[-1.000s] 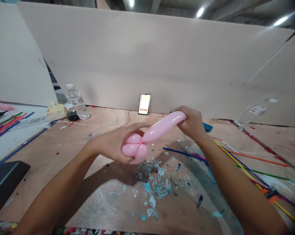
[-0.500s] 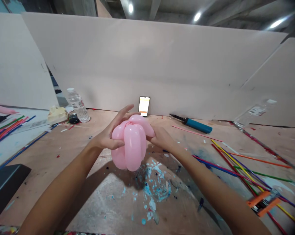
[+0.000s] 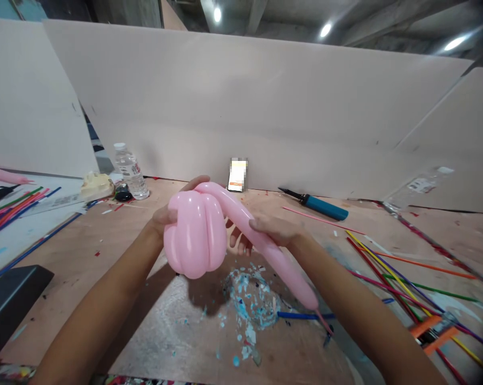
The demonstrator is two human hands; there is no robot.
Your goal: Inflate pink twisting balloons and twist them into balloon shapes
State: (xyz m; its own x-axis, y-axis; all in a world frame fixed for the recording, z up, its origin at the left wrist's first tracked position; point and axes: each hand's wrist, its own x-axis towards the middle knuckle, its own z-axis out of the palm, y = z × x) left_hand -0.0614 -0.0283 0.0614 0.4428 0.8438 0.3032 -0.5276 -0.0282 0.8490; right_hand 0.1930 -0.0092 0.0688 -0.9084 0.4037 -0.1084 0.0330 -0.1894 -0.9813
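Observation:
A pink modelling balloon (image 3: 195,232), twisted into a round bundle of several bulging segments, hangs above the tabletop. My left hand (image 3: 167,214) grips the bundle from its left side, with part of the fingers hidden behind it. From the top of the bundle a long straight length of the balloon slopes down to the right and ends in a thin uninflated tip. My right hand (image 3: 271,230) holds this length, thumb on top and fingers curled beneath it.
A lit phone (image 3: 236,176) leans on the white board behind. To its right lies a blue hand pump (image 3: 324,207). Uninflated balloons (image 3: 397,272) and an orange tool (image 3: 434,334) lie at right. Water bottles (image 3: 131,174) stand at both sides; a black block (image 3: 13,305) sits at left.
The bundle has turned and shifted left with my left hand. The long balloon tail now shows, stretching down to the right, and my right hand has moved right along it.

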